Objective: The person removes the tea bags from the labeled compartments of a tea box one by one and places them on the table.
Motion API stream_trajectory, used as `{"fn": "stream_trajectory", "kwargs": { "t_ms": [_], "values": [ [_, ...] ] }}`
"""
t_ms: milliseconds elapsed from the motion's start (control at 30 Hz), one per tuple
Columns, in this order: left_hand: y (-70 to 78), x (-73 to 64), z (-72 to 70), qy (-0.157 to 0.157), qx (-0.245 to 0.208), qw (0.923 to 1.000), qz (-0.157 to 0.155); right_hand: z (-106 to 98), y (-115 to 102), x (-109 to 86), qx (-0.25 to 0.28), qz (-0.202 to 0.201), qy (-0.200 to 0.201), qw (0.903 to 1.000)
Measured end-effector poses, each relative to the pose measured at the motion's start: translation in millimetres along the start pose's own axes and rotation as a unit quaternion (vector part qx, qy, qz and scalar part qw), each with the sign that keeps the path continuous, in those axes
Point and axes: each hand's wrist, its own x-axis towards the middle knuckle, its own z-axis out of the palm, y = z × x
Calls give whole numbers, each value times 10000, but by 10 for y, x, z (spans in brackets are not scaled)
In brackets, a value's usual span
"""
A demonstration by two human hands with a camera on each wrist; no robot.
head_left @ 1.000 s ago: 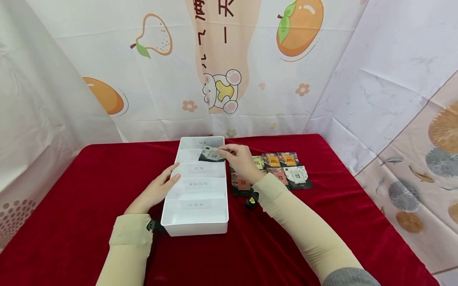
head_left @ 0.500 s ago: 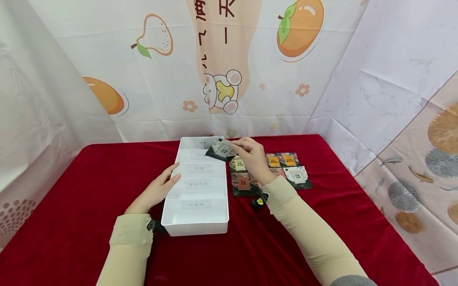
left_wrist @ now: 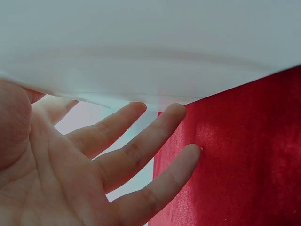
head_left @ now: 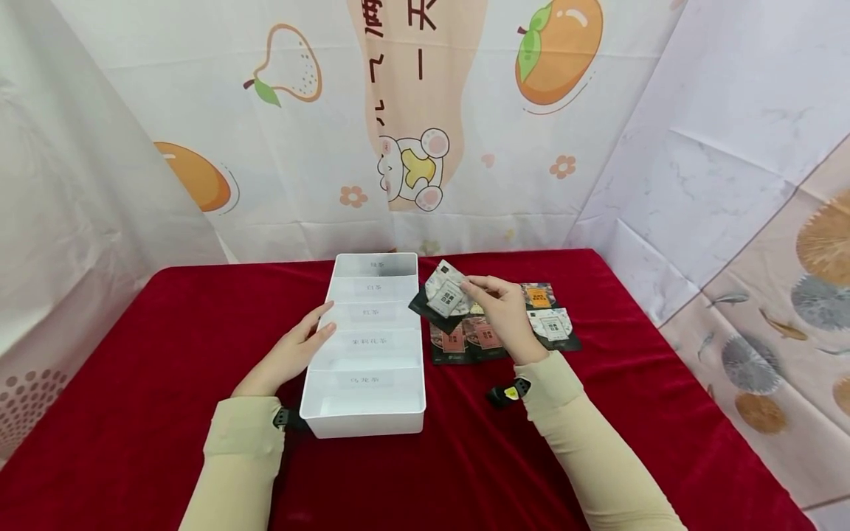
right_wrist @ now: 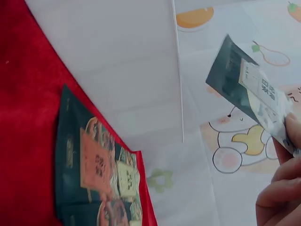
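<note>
Between thumb and fingers, my right hand (head_left: 506, 313) pinches a black-and-white tea sachet (head_left: 443, 293) by its edge. The sachet hangs tilted right of the white divided box (head_left: 367, 425), over other sachets. In the right wrist view the same sachet (right_wrist: 249, 87) shows its label, with the hand partly cut off. My left hand (head_left: 294, 354) rests at the box's left side, thumb near the rim. The left wrist view shows its fingers spread and fairly straight beside the box wall (left_wrist: 141, 47). Labels mark the box's several compartments, which hold no visible sachets.
Right of the box lie red-labelled sachets (head_left: 483, 335), an orange-labelled sachet (head_left: 538, 296) and a white sachet (head_left: 553, 327); my right hand hides others. A red cloth (head_left: 166, 369) covers the table. Behind it hangs a printed curtain (head_left: 299, 147).
My right hand has carried the tea sachet rightward from over the box to over the sachets beside it, turning it on the way. The left hand and the box have stayed put.
</note>
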Motion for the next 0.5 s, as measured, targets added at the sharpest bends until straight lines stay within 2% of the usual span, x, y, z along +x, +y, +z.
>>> {"fn": "stream_trajectory", "kwargs": {
  "t_ms": [67,167,300,400,500],
  "values": [
    [2,1,-1,-6,-6,10000,-12,-34,24,-26,-48,176,-37,9998],
    [2,3,-2,-4,-12,10000,-11,-80,77,-66,-179,207,-174,9995],
    [-8,9,-4,8,-28,10000,-1,-147,154,-112,-301,465,-555,9969],
    [-4,4,-5,9,-59,10000,3,-195,194,-137,-322,837,-811,9927],
    [0,-1,-8,13,-67,10000,10,-224,225,-160,-406,934,-1066,9891]
  ]
}}
